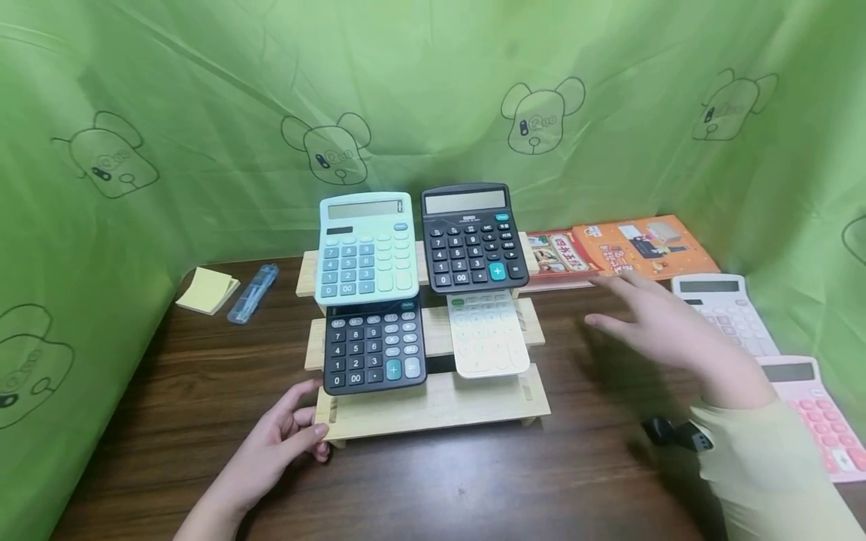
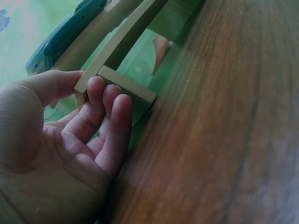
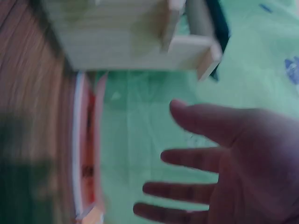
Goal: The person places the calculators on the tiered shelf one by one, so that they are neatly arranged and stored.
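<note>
A tiered wooden stand [image 1: 440, 406] holds a mint calculator [image 1: 368, 248], a black calculator with a teal plus key [image 1: 473, 240], a second black calculator [image 1: 374, 346] and a cream calculator [image 1: 489, 334]. My left hand [image 1: 280, 436] grips the stand's front left corner; in the left wrist view its thumb [image 2: 60, 85] and curled fingers [image 2: 114, 112] are against the wooden end. To the right of the stand, my right hand [image 1: 649, 323] hovers with fingers extended and holds nothing. The right wrist view shows those spread fingers [image 3: 187, 192] apart from the stand.
Behind the right hand lie a red box [image 1: 558, 252] and an orange booklet [image 1: 649, 244]. A white calculator [image 1: 727, 312] and a pink calculator [image 1: 822, 421] sit at the right edge. Yellow sticky notes [image 1: 206, 291] and a blue translucent object [image 1: 253, 293] lie left. Green cloth [image 1: 433, 113] encloses the table.
</note>
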A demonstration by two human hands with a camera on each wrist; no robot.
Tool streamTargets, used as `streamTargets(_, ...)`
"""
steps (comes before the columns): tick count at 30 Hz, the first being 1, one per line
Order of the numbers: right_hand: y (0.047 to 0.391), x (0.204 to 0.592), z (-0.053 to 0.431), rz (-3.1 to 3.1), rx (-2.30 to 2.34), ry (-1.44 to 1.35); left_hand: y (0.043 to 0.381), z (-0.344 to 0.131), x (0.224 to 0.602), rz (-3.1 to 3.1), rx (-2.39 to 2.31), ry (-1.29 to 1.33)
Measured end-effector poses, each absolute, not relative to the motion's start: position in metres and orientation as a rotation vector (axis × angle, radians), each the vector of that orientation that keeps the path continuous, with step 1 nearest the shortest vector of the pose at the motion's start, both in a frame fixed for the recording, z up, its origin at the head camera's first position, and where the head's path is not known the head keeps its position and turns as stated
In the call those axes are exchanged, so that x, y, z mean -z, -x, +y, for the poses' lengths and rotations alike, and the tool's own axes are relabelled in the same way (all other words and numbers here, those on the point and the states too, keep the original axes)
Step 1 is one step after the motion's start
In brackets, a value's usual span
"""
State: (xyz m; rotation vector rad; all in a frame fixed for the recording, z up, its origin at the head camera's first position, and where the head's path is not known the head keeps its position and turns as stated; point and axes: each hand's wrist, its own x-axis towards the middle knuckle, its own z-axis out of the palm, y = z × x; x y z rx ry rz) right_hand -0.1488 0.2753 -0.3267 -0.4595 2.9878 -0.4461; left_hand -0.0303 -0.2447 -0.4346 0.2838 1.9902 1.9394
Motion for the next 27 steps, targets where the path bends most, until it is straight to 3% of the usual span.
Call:
streamTargets(14,0.18,0.367,0.345,2.953,0.389,-0.072,0.031,-0.243,0.434,1.992,-1.954,-0.315)
streamTargets(27,0.18,0.368,0.375,2.924,0.416,-0.187,0.031,-0.243,0.436,1.987,-1.958,-0.328)
